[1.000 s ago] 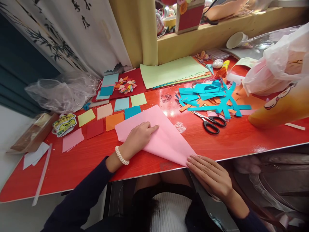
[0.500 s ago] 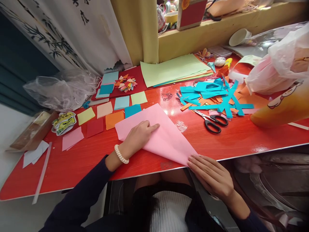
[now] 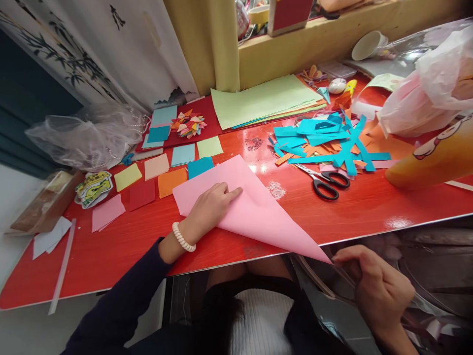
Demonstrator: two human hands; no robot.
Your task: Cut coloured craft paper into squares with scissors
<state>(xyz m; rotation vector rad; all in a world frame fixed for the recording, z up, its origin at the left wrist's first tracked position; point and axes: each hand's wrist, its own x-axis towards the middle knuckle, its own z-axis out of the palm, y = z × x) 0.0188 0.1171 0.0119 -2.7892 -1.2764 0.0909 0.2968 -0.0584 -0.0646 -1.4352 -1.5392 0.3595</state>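
Note:
A large pink sheet of paper (image 3: 254, 212) lies folded on the red table, its long narrow point sticking out past the front edge. My left hand (image 3: 212, 204) rests on top of it, index finger stretched out and the other fingers partly bent, pressing on the paper. At the sheet's pointed tip is my right hand (image 3: 380, 286), its fingers curled in and the index fingertip against the tip. The thumb there is mostly hidden. Scissors (image 3: 325, 182) with black handles lie to the right of the sheet.
Small colored paper squares (image 3: 173, 182) lie in rows at the left. Blue and orange paper scraps (image 3: 328, 140) are heaped at right. Large green sheets (image 3: 266, 101) are stacked at the back. A yellow-orange bottle-like object (image 3: 436, 158) and a plastic bag (image 3: 439, 88) stand at far right.
My right hand has moved right from lying flat on the folded corner to the paper's tip, with its fingers now curled. My left hand stays on the paper. The narrow point is now uncovered.

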